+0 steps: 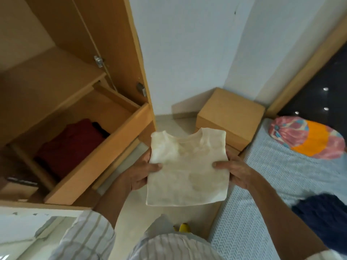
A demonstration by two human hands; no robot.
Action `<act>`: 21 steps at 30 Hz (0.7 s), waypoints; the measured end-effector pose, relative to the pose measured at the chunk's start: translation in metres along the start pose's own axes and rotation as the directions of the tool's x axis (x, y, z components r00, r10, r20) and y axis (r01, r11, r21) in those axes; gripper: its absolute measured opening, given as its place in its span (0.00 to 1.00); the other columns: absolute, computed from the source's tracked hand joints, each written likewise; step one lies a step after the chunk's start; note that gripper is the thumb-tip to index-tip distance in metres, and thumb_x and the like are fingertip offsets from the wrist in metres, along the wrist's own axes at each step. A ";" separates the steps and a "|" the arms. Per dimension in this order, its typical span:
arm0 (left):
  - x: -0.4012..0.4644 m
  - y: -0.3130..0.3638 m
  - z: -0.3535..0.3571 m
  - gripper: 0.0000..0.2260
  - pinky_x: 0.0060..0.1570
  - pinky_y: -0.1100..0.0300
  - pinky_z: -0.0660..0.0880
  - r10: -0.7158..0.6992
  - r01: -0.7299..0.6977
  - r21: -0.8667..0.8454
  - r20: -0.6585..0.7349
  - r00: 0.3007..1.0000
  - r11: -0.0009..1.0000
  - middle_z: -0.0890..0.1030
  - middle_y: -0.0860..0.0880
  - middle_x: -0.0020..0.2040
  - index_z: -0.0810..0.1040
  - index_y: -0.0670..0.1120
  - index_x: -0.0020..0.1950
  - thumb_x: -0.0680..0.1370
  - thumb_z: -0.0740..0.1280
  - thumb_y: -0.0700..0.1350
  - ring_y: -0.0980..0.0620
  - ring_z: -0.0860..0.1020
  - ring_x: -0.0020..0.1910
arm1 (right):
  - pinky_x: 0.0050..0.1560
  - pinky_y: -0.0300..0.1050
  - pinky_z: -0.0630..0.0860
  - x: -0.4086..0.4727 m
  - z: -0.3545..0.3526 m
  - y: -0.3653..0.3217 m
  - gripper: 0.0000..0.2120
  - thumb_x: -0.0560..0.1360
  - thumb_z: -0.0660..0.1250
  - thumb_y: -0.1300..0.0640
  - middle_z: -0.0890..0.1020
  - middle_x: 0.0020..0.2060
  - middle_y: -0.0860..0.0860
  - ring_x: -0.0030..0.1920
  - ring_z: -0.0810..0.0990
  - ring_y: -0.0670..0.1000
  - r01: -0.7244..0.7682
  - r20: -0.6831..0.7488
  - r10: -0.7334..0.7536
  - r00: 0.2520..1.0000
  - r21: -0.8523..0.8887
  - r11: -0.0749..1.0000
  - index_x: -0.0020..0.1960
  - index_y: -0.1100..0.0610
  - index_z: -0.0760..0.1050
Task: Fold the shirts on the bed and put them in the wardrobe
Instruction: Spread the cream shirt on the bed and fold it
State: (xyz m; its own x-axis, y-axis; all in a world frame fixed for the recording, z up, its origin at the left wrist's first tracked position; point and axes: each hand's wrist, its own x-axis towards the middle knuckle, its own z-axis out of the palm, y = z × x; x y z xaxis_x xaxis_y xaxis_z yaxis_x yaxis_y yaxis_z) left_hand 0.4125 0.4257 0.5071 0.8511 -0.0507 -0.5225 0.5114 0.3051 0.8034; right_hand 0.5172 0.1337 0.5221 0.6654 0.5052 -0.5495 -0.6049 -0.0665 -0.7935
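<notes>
open drawer (97,160), dark red shirt (75,145) inside

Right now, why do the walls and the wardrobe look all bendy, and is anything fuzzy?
In the head view, the wide-angle lens bends straight edges, so the wardrobe and bed lean outward; the cream shirt, held by the left hand and right hand, looks fairly sharp; the dark blue cloth near the right edge is smeared; small glare spots shine on the dark headboard.
</notes>
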 end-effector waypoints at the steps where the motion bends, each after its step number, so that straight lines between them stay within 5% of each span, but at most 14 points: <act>1: -0.003 0.002 -0.006 0.30 0.53 0.46 0.80 0.016 -0.016 -0.010 -0.005 1.000 1.000 0.81 0.48 0.62 0.66 0.57 0.73 0.78 0.65 0.30 0.46 0.81 0.60 | 0.45 0.56 0.83 0.010 0.006 -0.005 0.25 0.73 0.68 0.73 0.85 0.55 0.56 0.53 0.85 0.58 -0.018 0.010 0.018 1.000 -0.017 1.000 0.66 0.55 0.73; 9: -0.008 0.014 -0.087 0.36 0.62 0.37 0.74 0.011 -0.025 -0.109 -0.133 0.991 0.994 0.79 0.49 0.66 0.60 0.63 0.75 0.77 0.67 0.31 0.44 0.78 0.64 | 0.56 0.59 0.80 0.118 0.072 -0.050 0.24 0.77 0.69 0.62 0.84 0.57 0.50 0.57 0.83 0.55 -0.045 0.167 0.100 0.981 -0.306 0.951 0.69 0.45 0.72; 15: 0.020 0.049 -0.182 0.36 0.56 0.43 0.79 0.065 -0.138 -0.185 -0.356 0.932 0.973 0.80 0.51 0.64 0.60 0.61 0.77 0.77 0.66 0.32 0.47 0.80 0.61 | 0.57 0.63 0.79 0.238 0.167 -0.106 0.24 0.76 0.69 0.65 0.82 0.60 0.54 0.59 0.82 0.58 0.102 0.337 0.064 0.939 -0.452 0.886 0.69 0.50 0.72; 19: 0.042 0.078 -0.238 0.33 0.51 0.44 0.81 0.092 -0.219 -0.216 -0.479 0.873 0.951 0.82 0.52 0.60 0.63 0.64 0.73 0.78 0.65 0.31 0.48 0.82 0.57 | 0.58 0.60 0.80 0.319 0.237 -0.137 0.21 0.76 0.68 0.64 0.83 0.57 0.51 0.58 0.82 0.55 0.174 0.310 0.021 0.950 -0.588 0.790 0.63 0.43 0.74; 21: 0.056 0.091 -0.270 0.33 0.52 0.41 0.80 0.087 -0.239 -0.232 -0.521 0.849 0.943 0.81 0.52 0.61 0.64 0.67 0.71 0.79 0.65 0.32 0.49 0.81 0.58 | 0.62 0.59 0.77 0.359 0.272 -0.151 0.23 0.77 0.67 0.62 0.80 0.61 0.51 0.61 0.79 0.55 0.201 0.328 0.035 0.944 -0.656 0.727 0.70 0.47 0.70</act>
State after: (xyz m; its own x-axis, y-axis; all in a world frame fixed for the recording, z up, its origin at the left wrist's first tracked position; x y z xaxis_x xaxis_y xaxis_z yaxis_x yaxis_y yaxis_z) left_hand 0.4749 0.7078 0.4741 0.7052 0.4792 -0.5225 0.2513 0.5201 0.8163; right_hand 0.7284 0.5588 0.5161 0.4633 0.7569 -0.4609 -0.0193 -0.5114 -0.8592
